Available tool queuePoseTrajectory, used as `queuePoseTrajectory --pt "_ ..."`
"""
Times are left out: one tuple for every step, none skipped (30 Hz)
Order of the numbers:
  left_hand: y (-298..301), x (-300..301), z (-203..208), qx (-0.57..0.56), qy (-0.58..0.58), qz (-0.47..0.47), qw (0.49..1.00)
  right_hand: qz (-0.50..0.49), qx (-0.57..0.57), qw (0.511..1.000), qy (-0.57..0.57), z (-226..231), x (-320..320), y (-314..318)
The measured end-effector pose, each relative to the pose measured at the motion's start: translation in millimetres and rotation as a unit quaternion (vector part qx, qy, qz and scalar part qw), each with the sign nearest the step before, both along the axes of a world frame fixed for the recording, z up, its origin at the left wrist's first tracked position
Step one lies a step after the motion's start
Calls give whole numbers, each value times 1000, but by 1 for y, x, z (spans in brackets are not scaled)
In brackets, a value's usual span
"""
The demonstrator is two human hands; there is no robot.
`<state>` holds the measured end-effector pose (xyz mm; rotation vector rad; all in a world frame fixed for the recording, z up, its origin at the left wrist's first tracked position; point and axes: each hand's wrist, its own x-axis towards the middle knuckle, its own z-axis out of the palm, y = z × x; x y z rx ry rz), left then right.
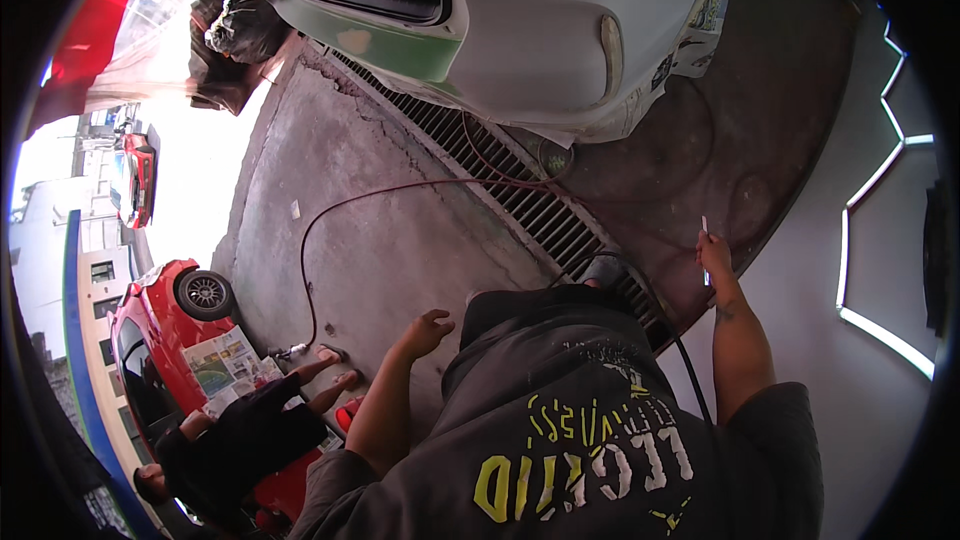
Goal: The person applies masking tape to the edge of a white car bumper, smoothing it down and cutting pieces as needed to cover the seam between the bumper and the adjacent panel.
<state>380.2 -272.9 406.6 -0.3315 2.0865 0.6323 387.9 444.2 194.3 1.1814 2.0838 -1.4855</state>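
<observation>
My right hand [713, 253] is closed round a thin, pale, stick-like object [704, 224]. One end sticks out above the fingers and a light bit shows below them; its exact kind is too small to tell. My left hand [424, 334] hangs over the concrete floor with its fingers loosely extended and nothing visible in it. Ahead of me stands a car body [530, 30] in white-grey and green, with paper masking along its lower edge. Neither hand touches it.
A floor grate [520, 210] runs diagonally under the car toward my feet. A reddish hose [380, 190] curves across the floor. To the left, a person in dark clothes [245, 440] is beside a red car [165, 320] partly covered with newspaper [225, 365]. A black bag [245, 28] lies far left.
</observation>
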Motion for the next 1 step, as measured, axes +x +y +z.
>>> queuePoseTrajectory --pt "-4 13 -6 11 0 10 1000 27 11 999 -14 13 -12 1"
